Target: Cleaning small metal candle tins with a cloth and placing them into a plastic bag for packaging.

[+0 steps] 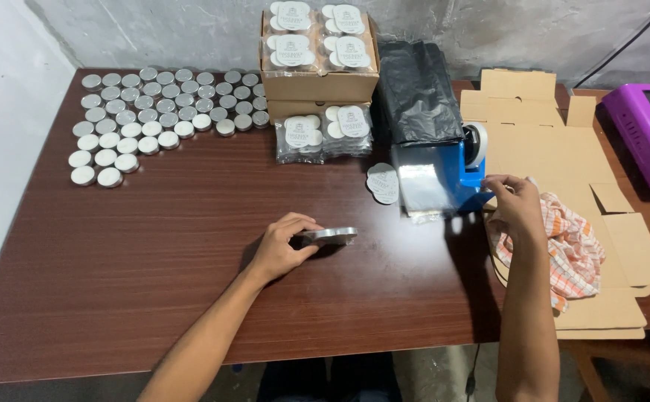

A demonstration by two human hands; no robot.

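My left hand (282,244) rests on the dark wooden table (154,253) and grips a flat round silver tin (330,236) at its left edge. My right hand (514,202) reaches to the blue tape dispenser (455,173), with the fingers pinched at its front right end; whether tape is between them I cannot tell. A stack of clear plastic bags (421,190) lies on the dispenser's left part. A few round white labels (383,183) sit just left of it.
Several silver tins (162,112) stand in rows at the back left. A cardboard box (319,74) of wrapped tin packs sits at the back, with more packs (323,132) before it. A black bag (416,89), flat cardboard (548,134), a checked cloth (574,249) and a purple device (648,126) lie right.
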